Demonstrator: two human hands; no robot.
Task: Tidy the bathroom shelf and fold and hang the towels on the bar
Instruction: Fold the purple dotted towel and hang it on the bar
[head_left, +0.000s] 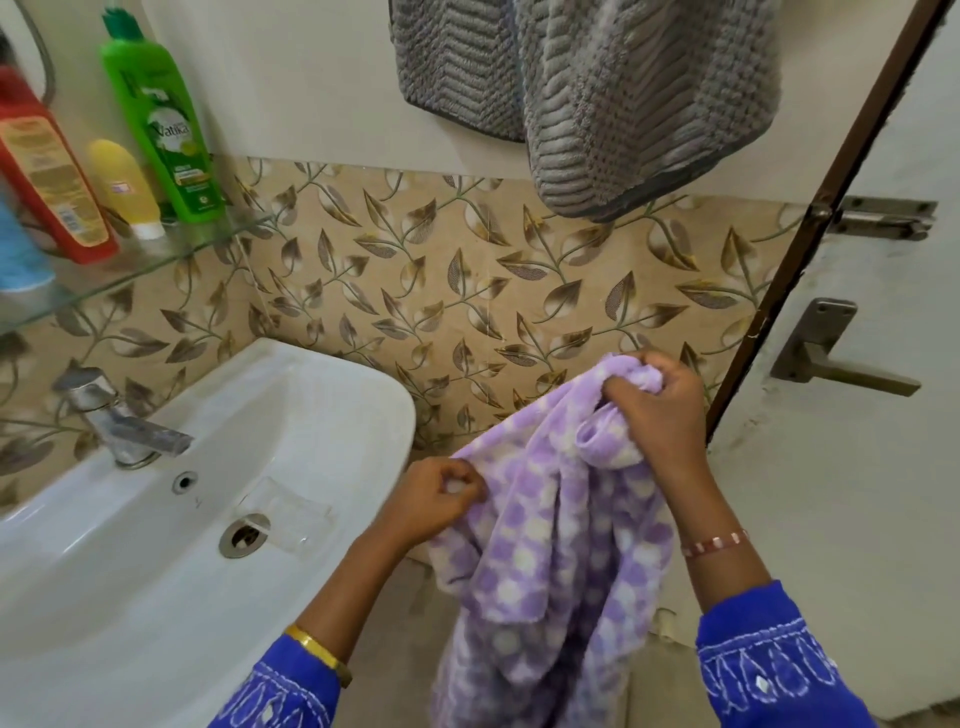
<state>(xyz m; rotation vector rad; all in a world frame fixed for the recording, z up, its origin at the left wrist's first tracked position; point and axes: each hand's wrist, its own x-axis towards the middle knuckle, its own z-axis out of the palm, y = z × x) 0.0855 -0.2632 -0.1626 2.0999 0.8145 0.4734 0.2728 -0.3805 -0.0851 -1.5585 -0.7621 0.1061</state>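
We are standing at a white sink (322, 395) with a chrome tap (117, 415) at its back edge, and a leaf-patterned tile band (467, 291) is running along the wall behind it. To our upper left a glass shelf (156, 265) is carrying a green bottle (161, 124), a small yellow tube (124, 189) standing on its cap just beside it, and a red bottle (49, 171) nearer the frame edge; something blue at the far left is too blurred to tell. Two grey towels (639, 98) are hanging overhead, overlapping, though whatever is holding them up is lying out of frame. On our right a white door (852, 415) with a metal handle (831, 358) and a bolt (883, 218) is standing close by the hands.

We are holding a lilac checked towel (550, 545) in front of us, between the sink and the door, and it is drooping down past the bottom of the frame. Our right hand (660, 410) is bunching the top of it in curled fingers, raised higher, with a beaded bracelet at the wrist. Our left hand (436, 499) is sitting lower, pinching the towel's left edge between thumb and fingertips, with a gold bangle showing above the blue embroidered sleeve.
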